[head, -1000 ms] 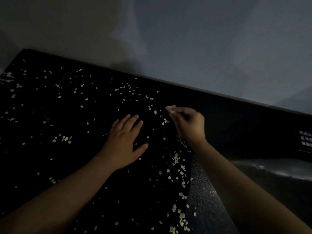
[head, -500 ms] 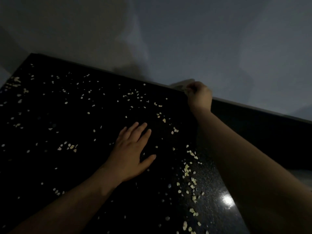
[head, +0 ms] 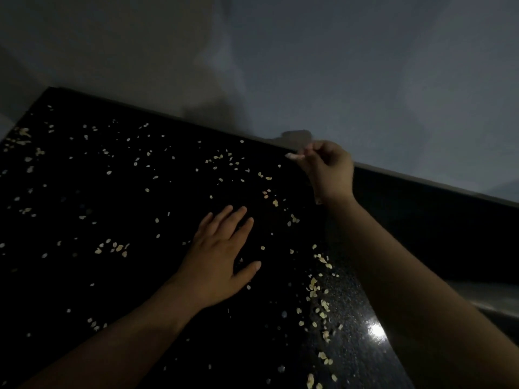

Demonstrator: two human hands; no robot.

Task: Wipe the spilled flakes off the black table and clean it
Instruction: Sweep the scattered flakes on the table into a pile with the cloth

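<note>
The left hand (head: 222, 256) lies flat and open on the black table (head: 84, 290). The right hand (head: 328, 169) pinches a small pale bit (head: 292, 156) at the far edge. The flakes (head: 112, 248) lie all over, so I would sweep slowly into one pile

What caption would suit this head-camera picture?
Left hand flat on black table among flakes; right hand pinches pale scrap at far edge.

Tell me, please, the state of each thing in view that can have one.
black table: strewn with flakes, not yet wiped.
flakes: scattered loose over the table.
left hand: flat on the table, fingers straight.
right hand: at the far edge, pinching a small pale thing.
</note>
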